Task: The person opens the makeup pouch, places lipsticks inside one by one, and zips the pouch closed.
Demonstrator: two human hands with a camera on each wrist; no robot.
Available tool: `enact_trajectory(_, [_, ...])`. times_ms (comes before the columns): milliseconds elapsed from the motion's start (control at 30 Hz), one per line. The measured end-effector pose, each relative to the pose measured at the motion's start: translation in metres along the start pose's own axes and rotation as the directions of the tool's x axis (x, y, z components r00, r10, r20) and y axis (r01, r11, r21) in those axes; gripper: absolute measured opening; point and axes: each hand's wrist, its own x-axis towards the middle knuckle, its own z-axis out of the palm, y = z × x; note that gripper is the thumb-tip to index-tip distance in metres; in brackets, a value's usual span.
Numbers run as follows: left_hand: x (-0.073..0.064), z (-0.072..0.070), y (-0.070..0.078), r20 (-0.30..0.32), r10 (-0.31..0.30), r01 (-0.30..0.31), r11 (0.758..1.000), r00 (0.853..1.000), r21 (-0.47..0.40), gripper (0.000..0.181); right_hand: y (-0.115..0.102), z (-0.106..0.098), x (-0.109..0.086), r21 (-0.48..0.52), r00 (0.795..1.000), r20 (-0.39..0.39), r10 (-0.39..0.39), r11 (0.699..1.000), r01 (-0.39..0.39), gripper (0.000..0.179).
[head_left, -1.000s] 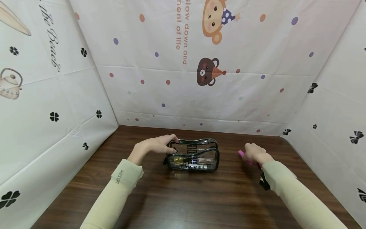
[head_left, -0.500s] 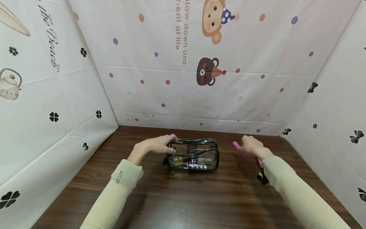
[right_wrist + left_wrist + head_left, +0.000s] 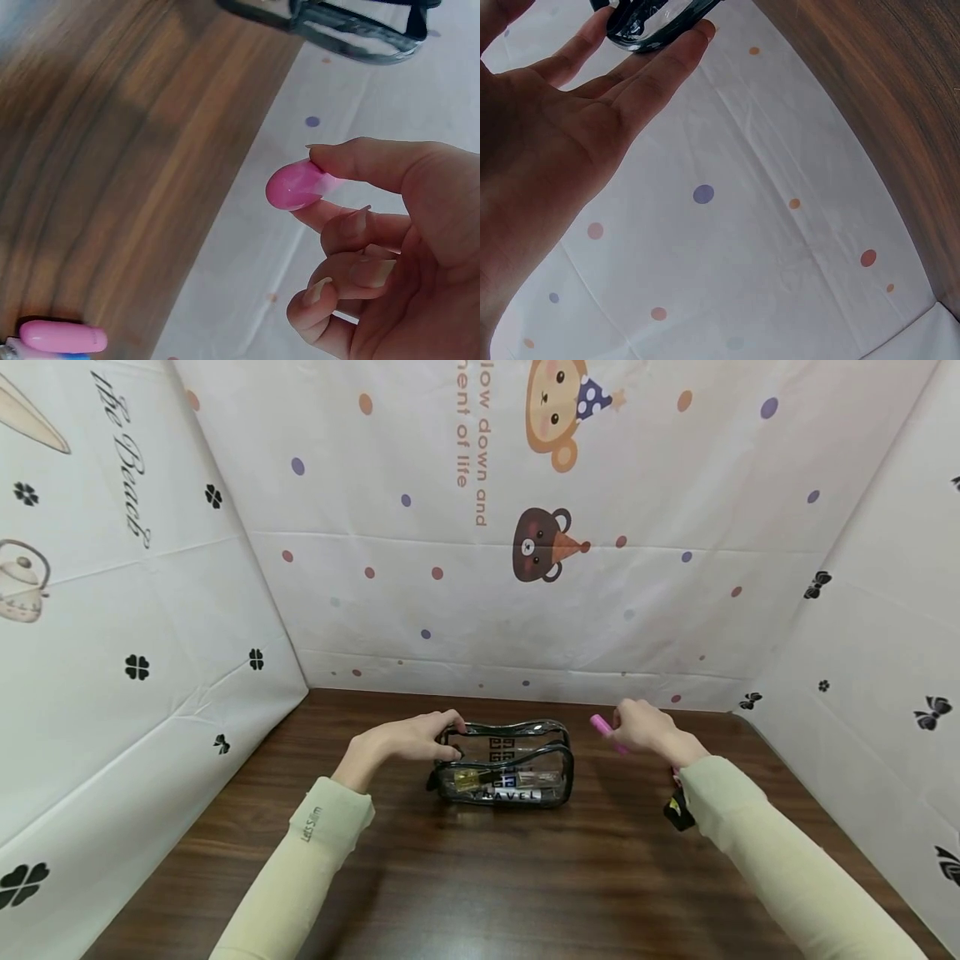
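A clear pouch [image 3: 558, 752] with dark trim and the word TRAVEL stands on the table, its top gaping. My left hand [image 3: 408, 737] holds its left end, thumb in front and fingers over the top rim; in the left wrist view, fingers [image 3: 660, 79] lie along the dark trim. Through the pouch's front show a yellow-ended item [image 3: 467, 779] and a pale pinkish one. To the right of the pouch, my right hand [image 3: 643, 727] pinches a slim pink stick [image 3: 296, 186] with a rounded end between thumb and forefinger, the other fingers curled loosely.
Below my right wrist lie a black and yellow item [image 3: 678, 812] and another pink piece [image 3: 64, 336], partly hidden by the sleeve in the head view. The brown wooden table [image 3: 480, 877] meets printed white cloth walls [image 3: 360, 610] at the back and both sides.
My right hand has lifted and moved left toward the pouch with the pink stick, uncovering more of the items under its wrist. My left hand keeps its hold on the pouch.
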Motion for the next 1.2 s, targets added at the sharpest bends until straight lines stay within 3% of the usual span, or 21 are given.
enact_trajectory(600, [0.001,0.000,0.000,0.004,0.013,-0.013,1.000,1.000,-0.006,0.040,-0.044,-0.019,0.001,-0.017,0.995,-0.047,-0.088,0.996,0.088,0.028])
enact_trajectory(900, [0.001,-0.001,-0.001,0.006,0.013,-0.013,1.000,1.000,0.000,0.041,-0.064,-0.021,0.002,-0.018,0.980,-0.093,-0.176,0.984,0.175,0.031])
enact_trajectory(1200, [0.000,-0.002,0.000,0.009,0.023,-0.023,1.000,1.000,0.004,0.041,-0.079,-0.023,0.003,-0.017,0.963,-0.091,-0.254,0.967,0.253,0.017])
